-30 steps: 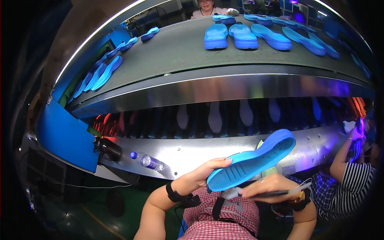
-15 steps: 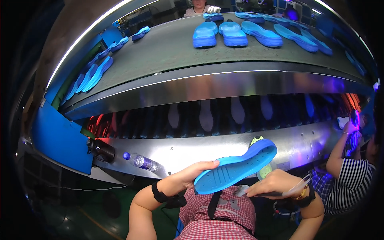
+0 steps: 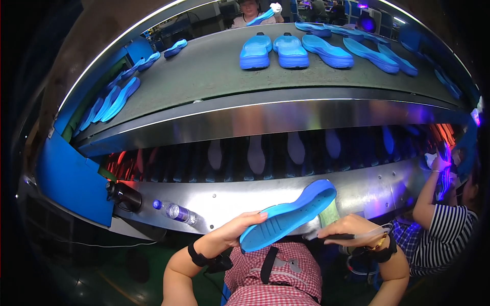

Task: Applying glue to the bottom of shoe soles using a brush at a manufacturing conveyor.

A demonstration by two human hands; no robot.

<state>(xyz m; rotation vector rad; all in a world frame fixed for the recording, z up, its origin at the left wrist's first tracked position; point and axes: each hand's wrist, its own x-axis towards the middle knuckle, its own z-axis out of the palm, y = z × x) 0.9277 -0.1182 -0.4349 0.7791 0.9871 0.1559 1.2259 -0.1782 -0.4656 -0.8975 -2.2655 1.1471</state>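
Observation:
My left hand (image 3: pixel 238 227) grips a blue shoe sole (image 3: pixel 288 214) by its left end, thumb on the rim. The sole tilts up to the right, its hollow, ribbed inner side toward me. In my right hand (image 3: pixel 352 227) is a brush (image 3: pixel 339 237) with a dark handle and pale bristles. A clear tube runs from the handle past my wrist. The bristles sit just below the sole's lower right edge, apparently apart from it. Behind the sole and beside my right hand, a yellow-green object (image 3: pixel 329 213) shows only in part.
Beyond the metal ledge (image 3: pixel 224 196), several blue soles (image 3: pixel 291 51) lie on a dark conveyor belt (image 3: pixel 194 74). A water bottle (image 3: pixel 176 211) and a dark flask (image 3: pixel 124 196) stand at the left. A co-worker in stripes (image 3: pixel 449 229) works at the right; another person (image 3: pixel 250 15) is across the belt.
My sole has shifted slightly left, and the brush has risen a little beside its lower edge. Across the belt, the other person has lifted a sole. The whole view has shifted slightly.

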